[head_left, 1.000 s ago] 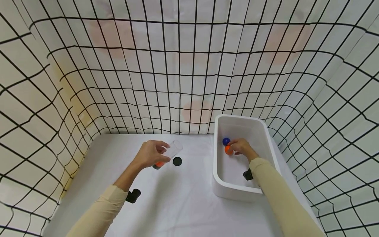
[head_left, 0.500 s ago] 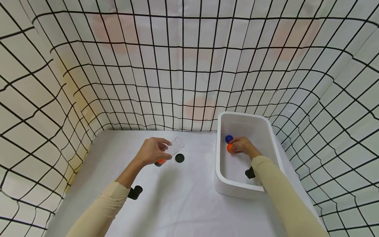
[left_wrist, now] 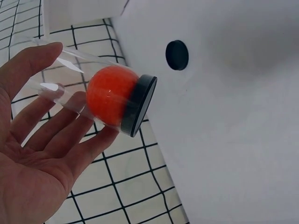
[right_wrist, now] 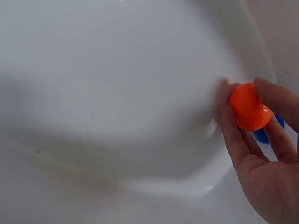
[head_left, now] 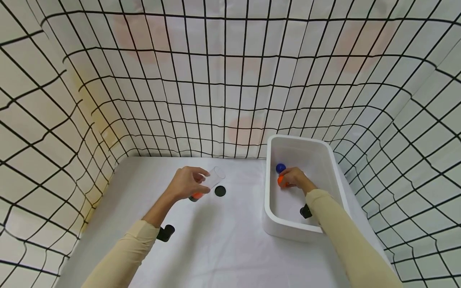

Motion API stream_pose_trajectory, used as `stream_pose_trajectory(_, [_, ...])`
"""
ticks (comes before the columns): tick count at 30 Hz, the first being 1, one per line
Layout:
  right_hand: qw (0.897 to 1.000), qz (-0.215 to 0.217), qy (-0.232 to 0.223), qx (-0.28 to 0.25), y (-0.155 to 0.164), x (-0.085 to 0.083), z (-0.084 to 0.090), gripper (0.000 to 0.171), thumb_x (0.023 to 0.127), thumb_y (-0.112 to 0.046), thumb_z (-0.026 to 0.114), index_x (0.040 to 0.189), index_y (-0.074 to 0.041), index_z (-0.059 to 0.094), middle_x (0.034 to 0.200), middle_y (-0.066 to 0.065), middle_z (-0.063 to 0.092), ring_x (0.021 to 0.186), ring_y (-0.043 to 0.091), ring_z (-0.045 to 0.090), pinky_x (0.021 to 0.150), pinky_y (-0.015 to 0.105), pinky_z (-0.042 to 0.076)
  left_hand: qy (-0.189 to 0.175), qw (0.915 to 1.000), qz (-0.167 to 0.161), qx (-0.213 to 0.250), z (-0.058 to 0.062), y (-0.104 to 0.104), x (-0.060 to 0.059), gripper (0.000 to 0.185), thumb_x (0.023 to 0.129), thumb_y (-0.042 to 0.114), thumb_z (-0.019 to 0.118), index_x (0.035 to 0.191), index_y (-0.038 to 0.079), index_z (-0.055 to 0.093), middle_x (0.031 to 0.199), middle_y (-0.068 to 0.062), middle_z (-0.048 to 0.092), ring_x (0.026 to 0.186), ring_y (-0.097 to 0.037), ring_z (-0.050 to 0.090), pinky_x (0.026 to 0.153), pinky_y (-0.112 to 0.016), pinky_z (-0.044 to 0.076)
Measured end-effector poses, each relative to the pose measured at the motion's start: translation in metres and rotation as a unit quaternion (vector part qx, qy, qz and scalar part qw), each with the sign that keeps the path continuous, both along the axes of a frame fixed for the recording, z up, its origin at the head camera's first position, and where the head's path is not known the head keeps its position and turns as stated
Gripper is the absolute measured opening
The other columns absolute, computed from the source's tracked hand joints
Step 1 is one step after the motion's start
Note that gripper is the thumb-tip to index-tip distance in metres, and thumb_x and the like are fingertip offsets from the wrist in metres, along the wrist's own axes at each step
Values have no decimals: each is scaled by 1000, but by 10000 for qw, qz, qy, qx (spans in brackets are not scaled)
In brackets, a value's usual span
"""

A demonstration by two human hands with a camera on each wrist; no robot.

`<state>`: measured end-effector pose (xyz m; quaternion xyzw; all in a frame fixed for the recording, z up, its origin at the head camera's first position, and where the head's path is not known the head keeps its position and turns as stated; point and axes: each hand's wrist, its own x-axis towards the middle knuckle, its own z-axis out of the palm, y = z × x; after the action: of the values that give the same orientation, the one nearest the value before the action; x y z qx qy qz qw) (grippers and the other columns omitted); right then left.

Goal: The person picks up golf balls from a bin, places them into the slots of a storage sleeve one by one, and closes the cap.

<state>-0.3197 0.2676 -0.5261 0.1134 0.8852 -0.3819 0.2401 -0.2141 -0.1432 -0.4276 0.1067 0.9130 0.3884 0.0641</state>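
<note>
Left hand, centre of the head view, gripping a clear plastic tube, tilted, open mouth toward the upper right. Smooth, see-through cylinder walls, closed at the lower end by a flat black cap. Inside, resting against that cap, a glossy orange ball in the tube, round and matte-bright through the plastic. Left fingers curled lightly along the tube's underside, thumb over the top, in the left half of the wrist view.

Just right of the tube, flat on the white bench: a small black disc, round and thin, apart from the hand.

Right hand, right of centre in the head view, down inside a white tub, a rectangular basin with rounded corners and thick, smooth, glossy walls. Right fingers pinching a second orange ball, shiny with a small highlight, at the right edge of the wrist view, close against the tub's curved inner wall. Just behind it, partly hidden by the fingers, a blue ball, also inside the tub, toward its far end.

Beige, close-fitting sleeves on both forearms. Around the bench, soft white cloth walls printed with a black grid, rumpled at the corners.
</note>
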Motion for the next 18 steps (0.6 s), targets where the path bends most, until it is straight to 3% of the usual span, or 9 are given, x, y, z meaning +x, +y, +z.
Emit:
stream_pose_trajectory(3, [9995,160,40,256,-2,-2,0,53,77,-6,77,128,2,64,119,21,59,94,27,58,72,26,55,-1,10000,1,13,0,-1,0,38,75,23,85,111,15,77,104,-9,77,102,-23,71,86,-41,58])
stream_pose_trajectory(6, [9997,128,32,191,1,-1,-1,54,77,-5,76,129,2,63,117,21,60,91,26,59,70,25,54,-24,10000,19,25,0,1,0,38,74,23,86,110,15,77,103,-8,77,102,-22,71,86,-40,58])
stream_pose_trajectory(10, [9997,-129,27,-220,7,1,1,52,80,-2,74,130,6,61,117,20,59,88,23,62,82,32,60,-33,10000,37,13,-1,1,0,38,74,23,86,110,16,78,102,-7,77,101,-22,71,85,-40,58])
stream_pose_trajectory(14, [9979,-341,102,-536,9,1,6,52,84,-1,72,134,5,59,120,21,60,87,21,65,96,40,57,-34,10000,22,-23,-1,1,-1,38,74,23,86,110,16,77,102,-7,77,102,-22,70,84,-39,58])
stream_pose_trajectory(18, [9948,-378,281,-903,8,2,18,55,86,-3,69,138,4,57,124,22,60,89,21,68,100,42,55,-75,9999,63,-43,1,1,-1,38,75,23,86,111,16,77,104,-7,77,103,-22,70,85,-38,58])
